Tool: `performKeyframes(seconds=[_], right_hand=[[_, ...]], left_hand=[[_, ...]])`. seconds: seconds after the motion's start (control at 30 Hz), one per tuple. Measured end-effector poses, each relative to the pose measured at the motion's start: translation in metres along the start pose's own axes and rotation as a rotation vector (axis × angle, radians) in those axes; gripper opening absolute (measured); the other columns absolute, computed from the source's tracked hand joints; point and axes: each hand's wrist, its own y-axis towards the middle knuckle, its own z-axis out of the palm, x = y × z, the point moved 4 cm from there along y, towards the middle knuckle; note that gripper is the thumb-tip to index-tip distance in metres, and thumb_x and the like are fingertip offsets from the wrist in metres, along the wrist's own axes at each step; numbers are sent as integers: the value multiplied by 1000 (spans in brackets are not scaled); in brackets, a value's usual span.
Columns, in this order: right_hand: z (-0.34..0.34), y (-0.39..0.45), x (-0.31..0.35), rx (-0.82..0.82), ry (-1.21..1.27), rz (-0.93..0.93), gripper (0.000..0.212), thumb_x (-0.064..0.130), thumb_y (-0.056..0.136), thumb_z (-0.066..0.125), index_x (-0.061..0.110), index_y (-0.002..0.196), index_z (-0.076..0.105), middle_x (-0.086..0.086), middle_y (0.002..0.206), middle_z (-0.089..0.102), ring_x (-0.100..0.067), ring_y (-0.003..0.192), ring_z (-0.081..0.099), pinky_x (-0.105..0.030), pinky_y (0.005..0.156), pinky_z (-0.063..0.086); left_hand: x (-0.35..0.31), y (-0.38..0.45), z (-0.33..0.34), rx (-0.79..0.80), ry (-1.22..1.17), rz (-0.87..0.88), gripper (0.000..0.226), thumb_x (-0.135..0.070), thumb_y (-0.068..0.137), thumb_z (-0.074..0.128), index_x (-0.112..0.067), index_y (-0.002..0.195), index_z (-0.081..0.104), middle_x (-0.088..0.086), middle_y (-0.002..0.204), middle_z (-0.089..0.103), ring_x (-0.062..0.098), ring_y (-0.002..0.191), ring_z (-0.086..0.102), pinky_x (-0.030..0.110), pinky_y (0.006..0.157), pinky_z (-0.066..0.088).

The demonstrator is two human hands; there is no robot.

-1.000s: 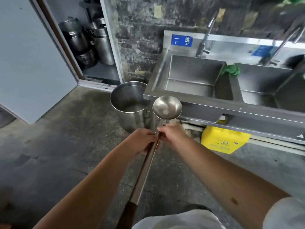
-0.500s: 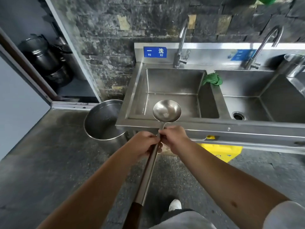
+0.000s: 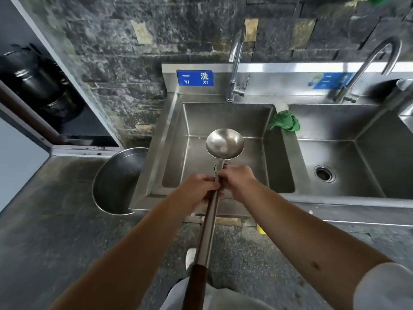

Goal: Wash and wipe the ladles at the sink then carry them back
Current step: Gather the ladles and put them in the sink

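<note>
A long steel ladle (image 3: 224,143) with a dark wooden grip end points away from me, its bowl hanging over the left basin of the steel sink (image 3: 172,135). My left hand (image 3: 197,190) and my right hand (image 3: 238,183) both clasp the metal shaft just below the bowl, side by side. The bowl faces up and looks empty. A tap (image 3: 235,63) stands behind this basin, its water not running.
A green cloth (image 3: 285,121) lies on the divider between the basins. The right basin has a drain (image 3: 324,173) and its own tap (image 3: 366,68). A big steel pot (image 3: 116,182) stands on the floor left of the sink. Dark pots (image 3: 38,81) fill a shelf at far left.
I have stepped up to the sink. The ladle's bowl, earlier short of the sink's front edge, now hangs over the left basin. Both hands keep their hold on the shaft.
</note>
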Motion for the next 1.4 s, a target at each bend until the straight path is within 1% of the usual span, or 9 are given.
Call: performKeyframes(seconds=[0.13,0.23,0.4,0.53,0.67,0.83,1.13,1.27,1.4], right_hand=[[0,52,12,-49,48,45,14,-8,69,67,2,60,64,-18,61,60,-31,64,59,-40,63,48],[4,96,23,-40,21,65,16,-7,75,67,6,66,61,-15,69,62,-28,70,61,-38,69,51],[13,165,36,-19,48,121,13,-2,81,66,11,83,64,-11,88,65,-23,77,64,-36,76,59],[19,213,37,-128,29,141,9,-6,65,68,-1,72,71,-22,75,65,-31,68,64,-51,76,58],[25,249,32,-118,20,167,15,-14,69,63,-4,76,71,-23,73,62,-32,66,61,-50,73,56],[27,294,15,-93,46,227,21,-15,69,63,2,75,73,-25,78,62,-35,72,60,-57,82,54],[24,367,-27,-100,-75,262,13,-1,60,68,7,68,74,-31,83,70,-44,70,69,-62,75,57],[23,405,-59,-76,-172,254,19,11,52,67,15,69,74,-20,70,71,-43,70,71,-60,71,58],[27,429,-83,-44,-221,266,13,14,58,70,13,71,71,-15,73,71,-39,74,71,-57,73,59]], left_hand=[[-13,58,-8,18,-11,-50,12,3,93,55,-3,94,66,13,84,69,18,67,69,34,79,58],[-26,103,-16,21,66,-72,11,-2,92,59,-9,89,66,10,82,68,17,66,64,28,63,54],[-48,172,-34,96,39,-174,11,-2,92,58,-10,90,66,8,77,68,14,62,64,24,51,53],[-56,219,-47,142,65,-229,14,-6,93,60,-17,92,69,1,77,73,9,65,70,25,61,55],[-49,258,-58,140,162,-253,16,-11,91,64,-16,105,70,3,88,73,16,78,66,33,80,55],[-32,307,-66,104,247,-283,21,-12,90,66,-16,110,70,7,94,73,17,77,66,31,68,55],[2,382,-72,62,312,-335,18,-12,94,61,-19,106,73,-5,77,71,-2,47,58,22,57,50],[22,407,-74,68,316,-346,19,-13,94,60,-19,108,72,-3,81,72,4,56,59,20,55,49],[36,424,-78,44,293,-362,22,-13,94,61,-19,112,71,1,88,73,12,69,62,22,60,49]])
